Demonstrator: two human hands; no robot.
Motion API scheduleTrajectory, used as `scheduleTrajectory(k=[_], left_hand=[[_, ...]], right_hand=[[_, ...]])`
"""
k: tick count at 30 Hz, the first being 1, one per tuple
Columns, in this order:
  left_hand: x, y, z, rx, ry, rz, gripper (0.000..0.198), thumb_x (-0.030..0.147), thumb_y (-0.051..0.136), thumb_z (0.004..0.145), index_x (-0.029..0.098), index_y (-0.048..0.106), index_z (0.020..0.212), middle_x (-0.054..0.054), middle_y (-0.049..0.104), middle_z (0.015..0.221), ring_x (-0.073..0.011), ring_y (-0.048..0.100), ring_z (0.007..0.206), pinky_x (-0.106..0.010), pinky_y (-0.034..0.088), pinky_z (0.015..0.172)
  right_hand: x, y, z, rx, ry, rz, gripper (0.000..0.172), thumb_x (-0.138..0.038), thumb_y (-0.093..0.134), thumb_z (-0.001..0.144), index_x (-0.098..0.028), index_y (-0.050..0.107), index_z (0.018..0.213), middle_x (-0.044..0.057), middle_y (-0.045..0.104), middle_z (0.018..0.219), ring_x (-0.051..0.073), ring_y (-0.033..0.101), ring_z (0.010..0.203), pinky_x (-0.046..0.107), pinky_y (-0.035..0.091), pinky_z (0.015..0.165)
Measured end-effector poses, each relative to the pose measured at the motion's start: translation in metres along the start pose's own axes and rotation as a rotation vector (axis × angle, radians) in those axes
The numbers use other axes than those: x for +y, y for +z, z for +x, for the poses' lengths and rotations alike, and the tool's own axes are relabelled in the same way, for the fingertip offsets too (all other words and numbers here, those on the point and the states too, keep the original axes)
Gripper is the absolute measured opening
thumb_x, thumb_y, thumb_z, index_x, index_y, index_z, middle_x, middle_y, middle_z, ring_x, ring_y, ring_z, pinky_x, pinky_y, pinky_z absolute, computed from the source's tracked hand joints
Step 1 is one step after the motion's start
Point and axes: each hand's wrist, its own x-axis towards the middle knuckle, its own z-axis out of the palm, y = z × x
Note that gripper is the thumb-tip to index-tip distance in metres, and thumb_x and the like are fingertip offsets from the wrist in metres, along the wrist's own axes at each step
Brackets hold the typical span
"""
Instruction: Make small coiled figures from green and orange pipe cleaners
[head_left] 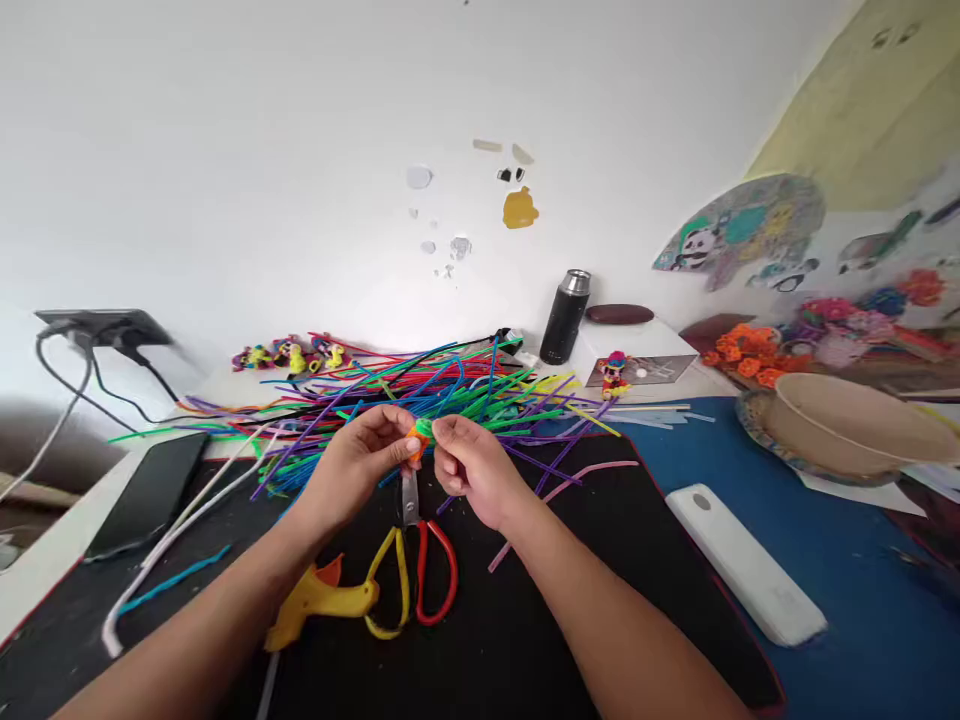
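Between my two hands is a small green and orange pipe-cleaner piece [424,429], held above the black mat. My left hand [367,447] pinches its orange side with thumb and fingers. On the green side, my right hand [474,462] has thumb and forefinger closed, the other fingers curled in. Just below lie scissors [424,575] with one yellow and one red handle; their blade tips are hidden by my hands. A yellow glue gun [322,597] rests beside them, partly behind my left forearm. Behind my hands spreads a heap of many-coloured pipe cleaners [442,385].
A black phone [150,495] and white pipe cleaners [176,525] lie on the left. To the right are a white power bank [746,565] and a beige bowl [855,425]. A black thermos [565,318] and a white box [637,350] stand at the wall.
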Motion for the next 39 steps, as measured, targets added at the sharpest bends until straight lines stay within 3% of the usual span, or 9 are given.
scheduleTrajectory(k=[5,14,34,39], left_hand=[[0.001,0.001,0.001,0.02,0.0,-0.088,0.039,0.041,0.1,0.078,0.018,0.072,0.094,0.0,0.074,0.073,-0.0147,0.068,0.063,-0.024,0.057,0.06],[0.002,0.006,-0.001,-0.034,-0.01,-0.114,0.039,0.04,0.101,0.078,0.017,0.073,0.091,-0.001,0.073,0.073,-0.0148,0.068,0.063,-0.024,0.057,0.059],[0.005,0.006,0.001,-0.02,-0.063,-0.153,0.04,0.04,0.103,0.073,0.016,0.074,0.088,-0.002,0.074,0.071,-0.0137,0.066,0.059,-0.023,0.054,0.055],[0.006,0.005,0.001,0.002,-0.133,-0.226,0.041,0.04,0.105,0.071,0.015,0.077,0.089,-0.002,0.073,0.066,-0.0132,0.065,0.057,-0.02,0.052,0.052]], right_hand=[[0.0,0.0,-0.002,-0.015,-0.022,0.03,0.058,-0.067,0.092,0.076,-0.021,0.059,0.086,-0.011,0.048,0.055,0.005,0.034,0.041,0.023,0.013,0.044],[0.003,0.0,0.0,-0.004,0.029,0.102,0.049,-0.051,0.096,0.072,-0.021,0.059,0.083,-0.012,0.047,0.053,0.005,0.034,0.04,0.023,0.012,0.045],[0.005,0.001,-0.001,-0.019,0.025,0.101,0.054,-0.059,0.094,0.076,-0.022,0.056,0.082,-0.011,0.049,0.056,0.005,0.034,0.041,0.023,0.013,0.045],[-0.004,-0.001,-0.002,-0.031,-0.044,0.059,0.052,-0.058,0.095,0.076,-0.019,0.07,0.1,-0.011,0.05,0.057,0.005,0.034,0.041,0.023,0.013,0.045]])
